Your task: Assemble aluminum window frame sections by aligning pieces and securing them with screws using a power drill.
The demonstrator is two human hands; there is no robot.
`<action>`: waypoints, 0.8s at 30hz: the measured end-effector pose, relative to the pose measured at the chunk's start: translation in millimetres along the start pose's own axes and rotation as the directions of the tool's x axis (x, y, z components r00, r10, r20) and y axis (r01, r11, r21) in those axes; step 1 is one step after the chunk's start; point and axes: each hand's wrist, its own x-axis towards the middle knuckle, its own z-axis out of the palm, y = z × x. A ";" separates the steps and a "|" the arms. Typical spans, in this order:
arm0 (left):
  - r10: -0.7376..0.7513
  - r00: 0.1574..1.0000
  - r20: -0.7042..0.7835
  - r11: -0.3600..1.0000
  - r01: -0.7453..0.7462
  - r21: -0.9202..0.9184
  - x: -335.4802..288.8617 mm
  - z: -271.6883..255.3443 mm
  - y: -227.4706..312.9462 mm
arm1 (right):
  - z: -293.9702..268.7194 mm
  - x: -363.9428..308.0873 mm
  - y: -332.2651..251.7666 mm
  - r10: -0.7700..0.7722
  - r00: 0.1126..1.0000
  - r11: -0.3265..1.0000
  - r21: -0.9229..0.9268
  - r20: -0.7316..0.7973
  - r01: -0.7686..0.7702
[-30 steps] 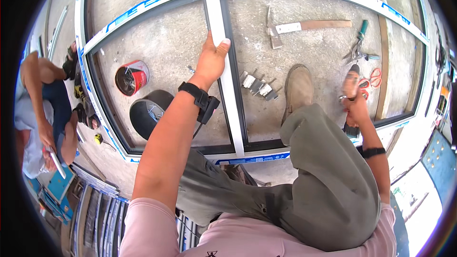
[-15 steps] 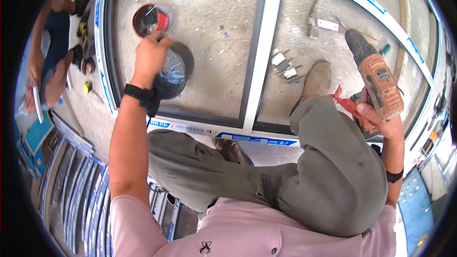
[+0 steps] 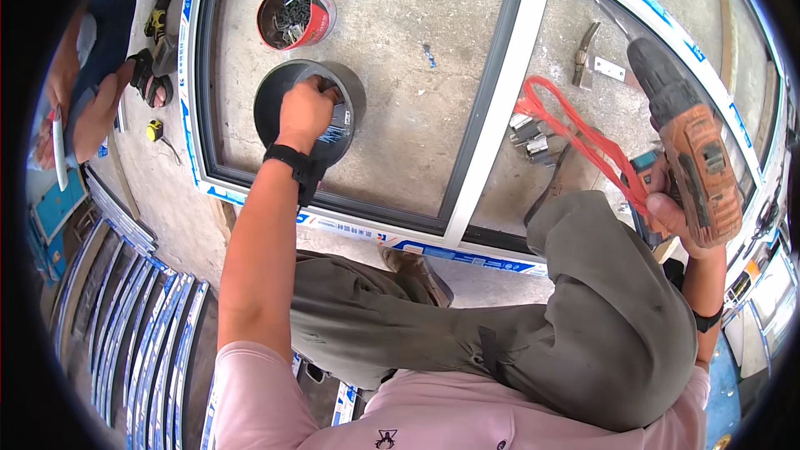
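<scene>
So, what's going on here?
Someone has a power drill in the right-hand grip. The left-hand grip is down inside a round black tub of what look like screws; I can't tell if it's holding any. A red tin of small dark fasteners is beside the tub. Both are on the concrete floor, within one opening of a white frame.

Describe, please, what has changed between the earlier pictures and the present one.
The left hand let go of the white frame bar, moved left and is now inside the black bucket. The right hand has lifted the drill closer to the camera. The view has shifted too. The red tin stays beside the bucket, and the hammer still lies on the floor.
</scene>
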 end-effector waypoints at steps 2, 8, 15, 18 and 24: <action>0.106 0.994 -0.021 0.993 -0.105 0.045 6.3 -34.5 19.4 | -1.1 -7.4 0.5 0.116 0.992 0.992 0.056 -0.057 -0.113; 0.144 0.981 -0.128 0.963 -0.109 0.248 49.5 -70.7 33.8 | -6.5 -17.3 34.2 -0.085 0.990 0.857 -0.498 0.115 0.131; 0.164 0.984 0.072 0.986 -0.162 -0.039 85.4 -114.2 57.3 | -18.1 -26.7 41.7 0.093 0.991 0.996 -0.009 0.092 -0.092; 0.387 0.922 0.011 0.912 -0.384 0.141 131.8 -84.3 20.5 | -20.4 -27.1 47.2 -0.030 0.997 0.999 -0.029 0.075 0.032; 0.101 0.963 0.251 0.879 0.032 -0.476 150.1 -68.8 5.4 | -21.6 -45.2 68.9 0.025 0.999 0.997 -0.078 0.032 -0.023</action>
